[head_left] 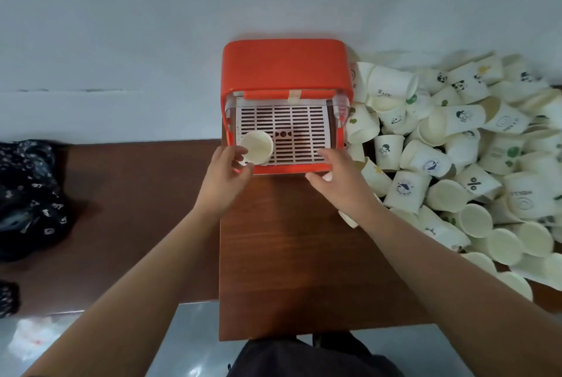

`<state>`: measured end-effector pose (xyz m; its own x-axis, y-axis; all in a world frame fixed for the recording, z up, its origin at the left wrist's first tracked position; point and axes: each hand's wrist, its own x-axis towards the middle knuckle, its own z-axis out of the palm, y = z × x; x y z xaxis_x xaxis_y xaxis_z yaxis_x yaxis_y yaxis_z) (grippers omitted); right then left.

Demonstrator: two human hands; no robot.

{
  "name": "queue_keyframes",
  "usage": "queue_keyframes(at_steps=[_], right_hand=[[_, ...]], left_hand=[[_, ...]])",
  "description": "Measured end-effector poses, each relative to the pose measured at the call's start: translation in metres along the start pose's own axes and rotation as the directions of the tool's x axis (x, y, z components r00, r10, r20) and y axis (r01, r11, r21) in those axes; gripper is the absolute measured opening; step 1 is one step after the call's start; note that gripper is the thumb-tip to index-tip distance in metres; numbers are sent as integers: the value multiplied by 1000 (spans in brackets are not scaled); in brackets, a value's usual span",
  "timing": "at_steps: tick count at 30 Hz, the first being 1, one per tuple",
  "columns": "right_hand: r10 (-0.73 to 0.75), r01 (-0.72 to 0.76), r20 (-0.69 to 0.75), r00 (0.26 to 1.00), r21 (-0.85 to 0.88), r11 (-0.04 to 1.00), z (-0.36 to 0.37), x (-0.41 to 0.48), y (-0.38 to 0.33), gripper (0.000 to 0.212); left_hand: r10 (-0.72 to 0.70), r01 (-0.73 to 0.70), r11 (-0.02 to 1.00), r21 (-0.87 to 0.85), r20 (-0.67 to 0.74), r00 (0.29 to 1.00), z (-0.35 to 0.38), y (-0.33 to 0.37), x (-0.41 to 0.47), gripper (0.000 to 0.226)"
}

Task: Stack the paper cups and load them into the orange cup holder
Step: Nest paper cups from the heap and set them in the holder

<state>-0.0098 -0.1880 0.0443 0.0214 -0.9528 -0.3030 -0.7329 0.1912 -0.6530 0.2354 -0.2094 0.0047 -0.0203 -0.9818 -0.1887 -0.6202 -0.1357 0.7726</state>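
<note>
The orange cup holder [284, 65] stands on the brown table against the wall, its white slotted tray [299, 133] facing me. An upright paper cup [258, 145] sits at the tray's front left corner. My left hand [226, 176] grips that cup from the near side, with fingers and thumb round its rim. My right hand [339, 177] hovers at the holder's front right edge with its fingers curled over a white paper cup [327, 176], which is mostly hidden under the palm. A big heap of loose paper cups [456, 163] lies to the right.
The cup heap spreads from the holder's right side to the table's right edge, and one cup [348, 218] lies under my right wrist. A dark patterned cloth [27, 191] lies on the lower brown surface at the left. The grey floor shows below the table.
</note>
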Motion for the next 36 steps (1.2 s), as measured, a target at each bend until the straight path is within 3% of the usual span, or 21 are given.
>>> queue_keyframes(at_steps=[7, 15, 19, 22, 27, 32, 36], right_hand=[[203, -216, -93, 975, -151, 965, -51, -73, 109, 53], [-64, 51, -9, 998, -493, 868, -29, -76, 147, 49], [-94, 46, -56, 994, -563, 825, -21, -60, 151, 36], [-56, 13, -53, 997, -597, 802, -19, -49, 157, 28], [4, -11, -16, 1000, -478, 878, -16, -38, 165, 24], [-28, 41, 54, 998, -267, 963, -31, -35, 162, 22], [-33, 34, 13, 999, -51, 998, -47, -34, 150, 10]], left_hand=[[160, -176, 984, 40, 266, 951, 83, 38, -36, 29], [-118, 52, 972, 228, 289, 950, 166, 61, -24, 61], [-176, 111, 959, 259, 240, 955, 189, 61, -24, 68], [-190, 138, 953, 268, 178, 966, 200, 61, -22, 57], [-180, 137, 967, 213, 198, 964, 200, 56, -20, 41], [-194, 177, 980, 95, 217, 957, 178, 44, -30, 59], [-209, 228, 972, -61, 231, 950, 151, 41, -45, 52]])
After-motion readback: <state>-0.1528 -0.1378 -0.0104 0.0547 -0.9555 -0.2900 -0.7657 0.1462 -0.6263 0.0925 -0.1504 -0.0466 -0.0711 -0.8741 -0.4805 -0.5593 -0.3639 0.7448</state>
